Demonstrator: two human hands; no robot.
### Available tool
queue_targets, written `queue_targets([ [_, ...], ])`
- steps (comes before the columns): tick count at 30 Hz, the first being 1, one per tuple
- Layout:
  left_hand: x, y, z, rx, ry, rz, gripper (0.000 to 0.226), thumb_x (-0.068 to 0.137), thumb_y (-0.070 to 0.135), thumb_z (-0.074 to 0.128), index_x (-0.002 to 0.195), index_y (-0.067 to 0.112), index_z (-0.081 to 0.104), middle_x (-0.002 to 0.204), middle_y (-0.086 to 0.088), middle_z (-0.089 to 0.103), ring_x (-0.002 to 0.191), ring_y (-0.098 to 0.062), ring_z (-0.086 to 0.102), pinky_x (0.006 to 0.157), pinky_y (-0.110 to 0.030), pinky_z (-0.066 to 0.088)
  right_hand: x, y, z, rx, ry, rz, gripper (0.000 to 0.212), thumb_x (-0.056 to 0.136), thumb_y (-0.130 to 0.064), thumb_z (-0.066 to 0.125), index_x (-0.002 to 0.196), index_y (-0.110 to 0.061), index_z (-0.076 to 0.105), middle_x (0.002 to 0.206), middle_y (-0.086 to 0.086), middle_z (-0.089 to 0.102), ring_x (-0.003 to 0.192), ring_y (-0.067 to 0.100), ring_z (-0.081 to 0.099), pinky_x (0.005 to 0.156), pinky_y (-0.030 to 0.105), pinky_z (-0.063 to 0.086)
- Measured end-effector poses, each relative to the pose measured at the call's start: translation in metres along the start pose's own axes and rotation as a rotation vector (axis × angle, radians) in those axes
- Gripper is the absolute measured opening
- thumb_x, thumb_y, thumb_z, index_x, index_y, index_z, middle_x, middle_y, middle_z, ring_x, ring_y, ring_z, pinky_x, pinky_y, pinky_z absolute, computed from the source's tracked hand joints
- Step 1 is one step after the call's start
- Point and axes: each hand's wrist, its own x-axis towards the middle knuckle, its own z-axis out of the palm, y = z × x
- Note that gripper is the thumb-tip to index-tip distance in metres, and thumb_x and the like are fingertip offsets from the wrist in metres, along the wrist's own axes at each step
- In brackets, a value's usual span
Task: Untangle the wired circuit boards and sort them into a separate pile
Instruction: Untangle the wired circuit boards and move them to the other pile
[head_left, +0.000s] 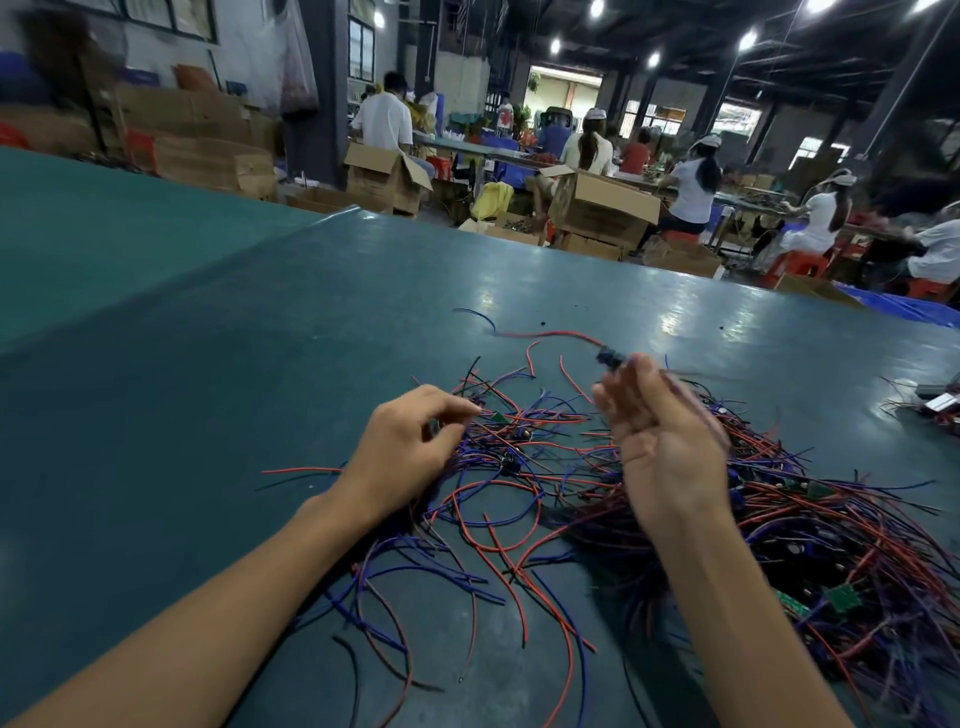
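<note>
A small dark board (608, 358) is held above the table (208, 364) at the fingertips of the right hand (660, 436). The hand seems to pinch it, though blur makes this not fully sure. Its red wire (556, 333) trails to the left. The left hand (410, 441) pinches with curled fingers into the tangle (519, 467). If some wire is caught there, a hard pull may drag other boards along or tear a wire off. The dense pile (831, 545) lies just beside, so a dropped board could mix in again.
</note>
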Motion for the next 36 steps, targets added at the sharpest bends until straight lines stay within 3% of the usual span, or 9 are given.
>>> queue_targets([
  [3, -0.001, -0.004, 0.005, 0.137, -0.151, 0.199, 0.031, 0.093, 0.007, 0.068, 0.123, 0.015, 0.072, 0.125, 0.002, 0.067, 0.116, -0.014, 0.057, 0.101, -0.026, 0.043, 0.030, -0.027, -0.008, -0.159, 0.124, 0.008, 0.018, 0.089, -0.012, 0.072, 0.097, 0.003, 0.066, 0.086, 0.013, 0.069, 0.075, 0.021, 0.071, 0.069, 0.029, 0.061],
  [6, -0.003, -0.008, 0.014, 0.421, -0.436, 0.147, 0.046, 0.104, 0.036, 0.052, 0.149, 0.031, 0.048, 0.156, 0.015, 0.040, 0.140, -0.017, 0.033, 0.108, -0.041, 0.032, 0.067, -0.053, -0.023, -0.352, 0.205, 0.086, 0.014, 0.094, -0.004, 0.066, 0.090, 0.008, 0.061, 0.083, 0.017, 0.064, 0.067, 0.024, 0.069, 0.060, 0.027, 0.060],
  [11, -0.004, -0.009, 0.015, 0.459, -0.438, 0.126, 0.034, 0.102, 0.055, 0.044, 0.124, 0.041, 0.066, 0.128, 0.026, 0.057, 0.128, -0.008, 0.037, 0.097, -0.038, 0.025, 0.109, -0.079, -0.053, -0.559, 0.368, 0.281, 0.010, 0.094, 0.011, 0.056, 0.103, 0.015, 0.056, 0.092, 0.028, 0.063, 0.071, 0.030, 0.068, 0.044, 0.028, 0.056],
  [16, -0.003, -0.009, 0.015, 0.520, -0.315, 0.098, 0.049, 0.094, 0.068, 0.045, 0.088, 0.026, 0.070, 0.093, 0.019, 0.061, 0.104, -0.009, 0.041, 0.081, -0.033, 0.017, 0.109, -0.073, -0.064, -0.665, 0.438, 0.396, 0.025, 0.094, 0.016, 0.050, 0.119, 0.015, 0.051, 0.137, 0.034, 0.050, 0.109, 0.042, 0.064, 0.075, 0.039, 0.056],
  [20, -0.005, -0.004, 0.018, 0.549, -0.352, 0.065, 0.043, 0.093, 0.071, 0.045, 0.119, 0.040, 0.060, 0.106, 0.021, 0.060, 0.108, -0.012, 0.041, 0.086, -0.035, 0.019, 0.096, -0.081, -0.046, -0.546, 0.495, 0.238, 0.045, 0.088, 0.017, 0.058, 0.128, 0.005, 0.044, 0.148, 0.029, 0.034, 0.092, 0.036, 0.056, 0.085, 0.043, 0.060],
  [23, -0.007, -0.003, 0.018, 0.579, -0.371, 0.108, 0.045, 0.095, 0.069, 0.043, 0.135, 0.052, 0.054, 0.108, 0.017, 0.056, 0.110, -0.016, 0.041, 0.092, -0.040, 0.025, 0.073, -0.065, -0.030, -0.756, 0.564, -0.022, 0.058, 0.086, 0.001, 0.065, 0.138, -0.002, 0.041, 0.142, 0.021, 0.043, 0.094, 0.032, 0.063, 0.091, 0.048, 0.058],
  [27, -0.006, 0.002, 0.019, 0.510, -0.323, 0.169, 0.029, 0.094, 0.056, 0.061, 0.118, 0.043, 0.071, 0.106, 0.015, 0.059, 0.110, -0.019, 0.045, 0.090, -0.040, 0.027, 0.017, -0.010, 0.002, -1.032, 0.171, -0.445, 0.037, 0.089, -0.011, 0.066, 0.125, -0.019, 0.062, 0.108, 0.003, 0.067, 0.090, 0.022, 0.067, 0.084, 0.048, 0.058],
  [31, -0.006, 0.005, 0.019, 0.541, -0.341, 0.139, 0.031, 0.091, 0.055, 0.061, 0.113, 0.034, 0.065, 0.107, 0.016, 0.064, 0.110, -0.017, 0.045, 0.088, -0.037, 0.022, -0.021, 0.042, 0.004, -1.267, -0.183, -0.738, 0.031, 0.087, 0.004, 0.065, 0.115, -0.007, 0.069, 0.098, 0.005, 0.064, 0.080, 0.023, 0.064, 0.074, 0.042, 0.055],
  [36, -0.004, 0.002, 0.013, 0.590, -0.361, 0.106, 0.032, 0.091, 0.061, 0.058, 0.099, 0.031, 0.065, 0.101, 0.014, 0.057, 0.107, -0.015, 0.041, 0.082, -0.034, 0.017, -0.033, 0.057, -0.025, -1.420, -0.305, -0.667, 0.023, 0.086, 0.000, 0.069, 0.105, -0.012, 0.075, 0.099, 0.002, 0.068, 0.086, 0.024, 0.067, 0.073, 0.042, 0.055],
])
